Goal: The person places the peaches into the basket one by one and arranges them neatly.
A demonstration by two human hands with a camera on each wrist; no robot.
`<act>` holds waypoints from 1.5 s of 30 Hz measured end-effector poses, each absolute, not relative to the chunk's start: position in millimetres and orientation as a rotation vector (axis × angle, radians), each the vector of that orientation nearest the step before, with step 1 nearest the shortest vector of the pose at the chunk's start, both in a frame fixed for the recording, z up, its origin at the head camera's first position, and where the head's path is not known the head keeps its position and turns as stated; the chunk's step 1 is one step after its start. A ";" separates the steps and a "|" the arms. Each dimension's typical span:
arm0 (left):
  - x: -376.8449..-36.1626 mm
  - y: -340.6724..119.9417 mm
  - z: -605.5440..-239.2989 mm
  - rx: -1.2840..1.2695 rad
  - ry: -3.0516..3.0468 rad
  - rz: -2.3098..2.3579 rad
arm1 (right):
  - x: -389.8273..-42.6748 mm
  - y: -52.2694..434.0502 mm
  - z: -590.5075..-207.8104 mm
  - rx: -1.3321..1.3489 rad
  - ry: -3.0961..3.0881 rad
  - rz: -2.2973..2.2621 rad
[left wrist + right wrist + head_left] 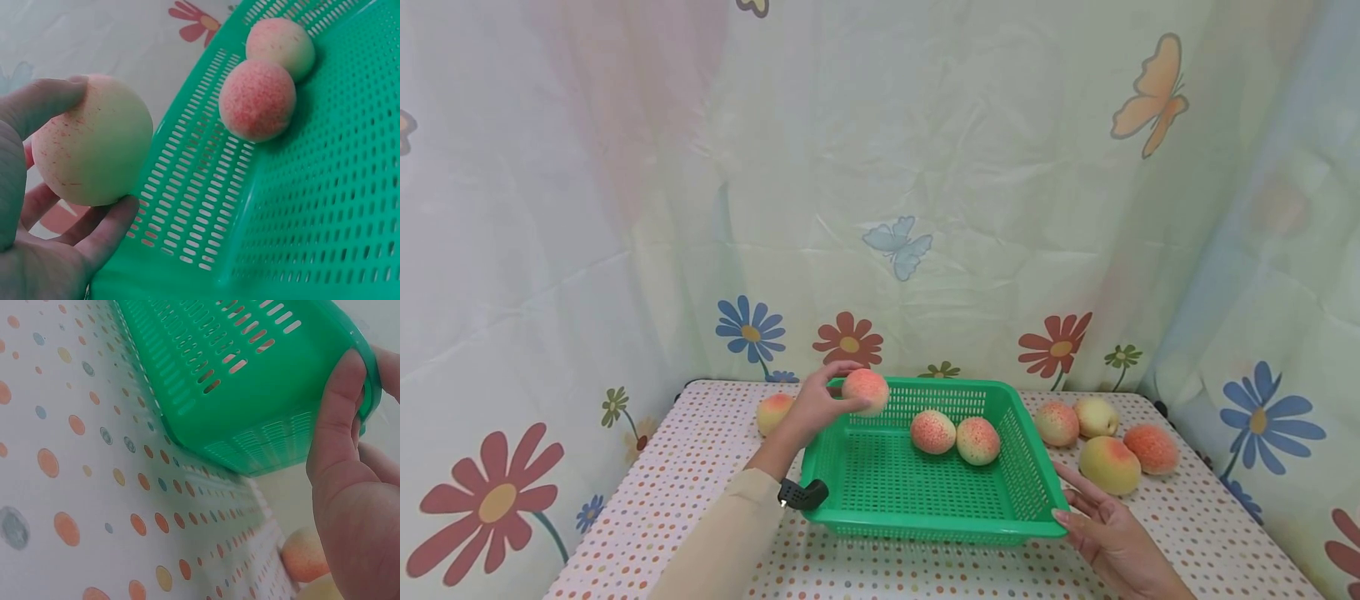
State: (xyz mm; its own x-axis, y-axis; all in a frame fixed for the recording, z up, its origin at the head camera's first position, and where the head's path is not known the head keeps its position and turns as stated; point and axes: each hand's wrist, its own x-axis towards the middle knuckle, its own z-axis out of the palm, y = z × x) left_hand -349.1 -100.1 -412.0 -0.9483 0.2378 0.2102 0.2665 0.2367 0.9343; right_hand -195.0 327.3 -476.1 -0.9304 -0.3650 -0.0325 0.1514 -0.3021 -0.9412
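In the head view, a green basket [925,492] stands in the lower middle of the frame on a table [647,508] with a dotted cloth. Inside the basket lie two peaches [956,436], close to its far wall and touching each other; the rest of the perforated floor is bare. The left wrist view shows the same two peaches [270,78] in its upper right, one partly behind the other.

The left hand [815,404] holds one peach [866,390] above the far left corner of the basket, just over the rim. In the left wrist view this peach [92,140] sits at the left of the frame, pinched between the thumb on top and the curled fingers [103,234] below, just outside the basket wall [206,187].

The right hand [1101,525] is at the lower right of the head view, at the near right corner of the basket. Its fingers are straight and relaxed, and in the right wrist view the thumb [334,409] presses on the green rim [369,375].

Outside the basket, four peaches [1108,446] lie on the table to the right of it, in a loose group. One more peach [772,412] lies to the left, partly behind the left hand. A curtain [925,192] with flowers and butterflies fills the upper part of the frame.
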 end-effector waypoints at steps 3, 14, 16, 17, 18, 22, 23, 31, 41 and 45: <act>-350.6 -96.8 -412.8 -0.509 -2.473 -1.822 | -195.2 327.8 -476.4 -0.266 1.615 -2.290; -350.0 -85.7 -409.5 -0.509 -2.555 -1.791 | -195.6 328.4 -477.5 -0.320 1.589 -2.295; -349.9 -83.3 -409.0 -0.511 -2.551 -1.841 | -195.9 328.5 -477.5 -0.343 1.577 -2.294; -350.1 -81.9 -409.0 -0.506 -2.552 -1.865 | -196.0 328.6 -477.6 -0.353 1.572 -2.294; -350.0 -80.6 -408.7 -0.499 -2.551 -1.891 | -196.1 328.6 -477.6 -0.360 1.570 -2.294; -352.0 -74.5 -410.3 -0.444 -2.546 -1.979 | -196.3 328.5 -477.5 -0.353 1.577 -2.291; -352.3 -73.1 -410.7 -0.426 -2.546 -1.995 | -196.2 328.4 -477.4 -0.347 1.580 -2.290; -355.8 -66.3 -416.8 -0.322 -2.535 -2.060 | -195.2 327.2 -475.3 -0.329 1.592 -2.295; -359.0 -59.3 -419.7 -0.201 -2.557 -2.130 | -196.0 328.1 -475.6 -0.312 1.605 -2.288; -358.3 -56.8 -420.8 -0.186 -2.583 -2.139 | -196.7 328.3 -476.0 -0.300 1.614 -2.284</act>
State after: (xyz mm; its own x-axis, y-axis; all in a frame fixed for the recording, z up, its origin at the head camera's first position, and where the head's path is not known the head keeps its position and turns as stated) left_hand -358.3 -56.8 -420.8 -0.9705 0.2213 -0.0960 -0.0531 0.1921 0.9799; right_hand -196.7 328.3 -476.0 -0.9243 -0.3813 -0.0165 0.1428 -0.3055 -0.9414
